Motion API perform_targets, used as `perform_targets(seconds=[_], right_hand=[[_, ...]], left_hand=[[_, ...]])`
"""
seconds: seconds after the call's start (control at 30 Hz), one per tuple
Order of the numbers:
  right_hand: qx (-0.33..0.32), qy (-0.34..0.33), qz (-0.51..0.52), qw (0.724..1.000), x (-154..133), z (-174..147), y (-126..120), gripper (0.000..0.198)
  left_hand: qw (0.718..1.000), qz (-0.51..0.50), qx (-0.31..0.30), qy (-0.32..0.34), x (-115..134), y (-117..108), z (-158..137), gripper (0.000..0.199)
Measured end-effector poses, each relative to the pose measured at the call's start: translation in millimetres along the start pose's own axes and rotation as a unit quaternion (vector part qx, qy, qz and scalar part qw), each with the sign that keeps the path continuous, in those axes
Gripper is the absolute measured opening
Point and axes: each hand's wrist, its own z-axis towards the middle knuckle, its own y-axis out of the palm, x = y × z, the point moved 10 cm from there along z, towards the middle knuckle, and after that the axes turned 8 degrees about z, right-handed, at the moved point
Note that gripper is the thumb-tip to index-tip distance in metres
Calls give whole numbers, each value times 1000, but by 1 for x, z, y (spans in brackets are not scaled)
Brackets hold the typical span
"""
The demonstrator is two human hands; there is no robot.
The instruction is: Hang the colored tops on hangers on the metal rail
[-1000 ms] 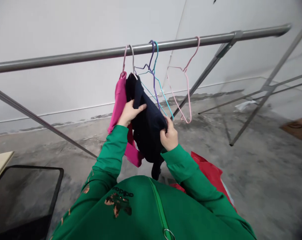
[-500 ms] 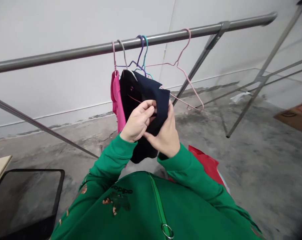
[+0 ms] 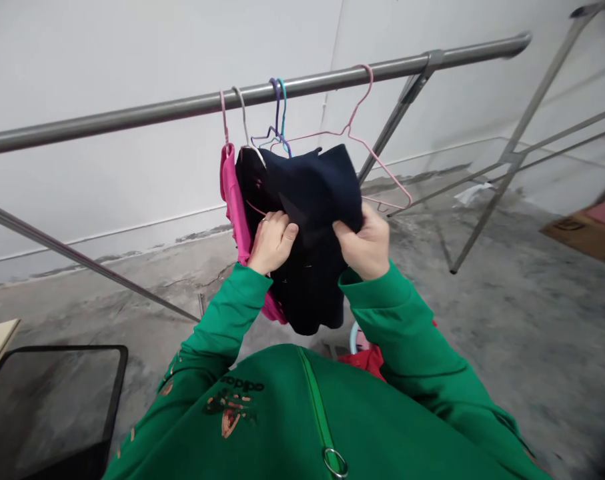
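Note:
A dark navy garment (image 3: pixel 315 200) hangs on a white-grey hanger (image 3: pixel 243 113); its exact kind I cannot make out. My left hand (image 3: pixel 273 241) is closed on its left edge, thumb on top. On the other side, my right hand (image 3: pixel 365 243) pinches the right edge between thumb and fingers. The cloth is spread between both hands. A bright pink garment (image 3: pixel 233 193) on a pink hanger (image 3: pixel 224 117) hangs just left of it, close to my left hand. Behind the navy cloth are a purple hanger (image 3: pixel 277 107) and a turquoise hanger (image 3: pixel 283 110), partly hidden.
A metal rail (image 3: pixel 147 115) crosses in front of a white wall, with slanting legs (image 3: pixel 397 127). On it hangs a bare pink hanger (image 3: pixel 377 157) to the right. Red cloth (image 3: pixel 365 362) lies low by my right sleeve. A cardboard box (image 3: pixel 582 233) stands far right, a black-framed panel (image 3: pixel 119 387) lower left.
My hands have moved apart, the right one going rightward, and the navy garment is now spread wider. My left hand has shifted slightly left and down. The view has tilted a little.

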Motion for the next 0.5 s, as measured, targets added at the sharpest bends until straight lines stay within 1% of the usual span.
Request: perform_targets(seconds=[0.07, 0.1, 0.17, 0.2, 0.27, 0.3, 0.33, 0.37, 0.4, 0.43, 0.47, 0.5], right_hand=[[71, -4, -3, 997, -2, 17, -25, 17], [108, -6, -1, 994, -2, 24, -39, 17], [154, -7, 7, 988, 1, 33, -58, 16], [161, -6, 6, 987, 4, 33, -63, 17], [140, 4, -12, 990, 14, 20, -59, 21], [110, 15, -25, 993, 21, 8, -50, 23], [67, 34, -34, 997, 32, -8, -37, 25], [14, 62, -37, 997, 45, -28, -21, 24], [-38, 98, -31, 994, 61, -50, -6, 22], [-70, 141, -22, 987, 78, -73, 4, 21], [-72, 184, -14, 980, 95, -95, 7, 20], [-57, 224, -5, 973, 111, -113, 3, 21]], left_hand=[[999, 14, 40, 15, -2, -12, -4, 64], [998, -8, 67, 18, -4, -21, -7, 63], [986, -114, 124, 15, -10, -43, -14, 64], [970, -190, 153, 6, -14, -56, -17, 67], [916, -338, 213, -25, -26, -83, -24, 74], [887, -393, 239, -43, -31, -95, -27, 78], [862, -431, 259, -59, -35, -105, -29, 79], [846, -452, 272, -73, -38, -113, -30, 79], [838, -461, 280, -83, -39, -119, -30, 78], [836, -461, 284, -89, -40, -122, -30, 77], [841, -455, 280, -87, -40, -123, -30, 75], [851, -444, 269, -77, -39, -120, -30, 73]])
